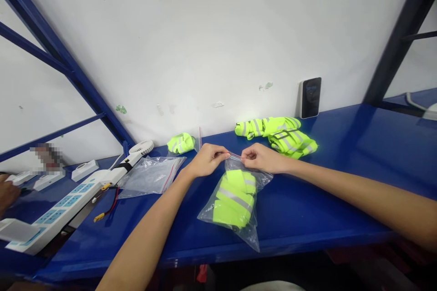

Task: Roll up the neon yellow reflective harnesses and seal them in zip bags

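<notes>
A clear zip bag (254, 236) lies on the blue table with a folded yellow-green reflective vest (234, 202) inside. Its red-striped zip edge points away from me. My left hand (210, 159) pinches the left end of that edge between thumb and finger. At the right part of the same edge, my right hand (256, 158) pinches the strip with its fingers curled. Behind my right hand, loose reflective vests (292, 142) lie bunched near the wall. Another bundled vest (181, 143), beside a bit of clear bag, sits behind my left hand.
Flat clear zip bags (150, 176) lie to the left. A white power strip (64, 209), a small fan (141, 147) and a red-black cable (111, 204) are beyond them. Another person's hand (8, 193) shows at far left. A black-fronted device (310, 97) leans on the wall.
</notes>
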Tool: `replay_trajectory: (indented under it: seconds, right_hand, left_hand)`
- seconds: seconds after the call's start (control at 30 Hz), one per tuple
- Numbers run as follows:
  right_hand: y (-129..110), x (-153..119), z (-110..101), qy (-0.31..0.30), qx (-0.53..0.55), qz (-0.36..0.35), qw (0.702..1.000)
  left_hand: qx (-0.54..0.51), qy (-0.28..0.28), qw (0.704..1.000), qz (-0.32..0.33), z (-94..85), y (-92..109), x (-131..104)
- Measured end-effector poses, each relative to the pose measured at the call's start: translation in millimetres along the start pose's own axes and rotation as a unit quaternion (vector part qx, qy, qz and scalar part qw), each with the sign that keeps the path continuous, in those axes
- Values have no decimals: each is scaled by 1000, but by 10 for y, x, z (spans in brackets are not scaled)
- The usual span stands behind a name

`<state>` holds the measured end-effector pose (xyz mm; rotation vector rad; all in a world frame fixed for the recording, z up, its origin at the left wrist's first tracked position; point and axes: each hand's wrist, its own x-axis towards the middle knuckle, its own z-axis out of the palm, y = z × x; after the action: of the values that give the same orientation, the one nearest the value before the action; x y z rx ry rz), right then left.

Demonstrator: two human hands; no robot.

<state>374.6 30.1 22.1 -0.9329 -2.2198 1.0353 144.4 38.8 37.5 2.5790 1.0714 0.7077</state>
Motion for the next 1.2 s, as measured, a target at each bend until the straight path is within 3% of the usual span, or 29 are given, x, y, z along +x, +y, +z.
replay_trajectory:
  seconds: [0.17,0.6,0.8,0.93,1.1,1.2]
  right_hand:
    - [-12,15,16,64,-6,1,998]
    - [-1,28,14,75,-9,-20,997]
    - [39,1,14,68,-86,-79,991]
    - [91,1,37,59,-133,-109,983]
    - [168,-65,-3,35,-161,-89,982]
    - [129,-204,-32,81,-184,-113,973]
  left_hand:
    - [26,36,999,-14,-136,-56,-4]
    - [57,91,992,-60,-391,-300,-103]
    - [135,86,987,-24,-475,-345,-137]
    - [168,78,983,-10,-458,-368,-163]
    - [252,50,966,12,-342,-321,-227]
    - [275,65,959,-18,-306,-328,-272]
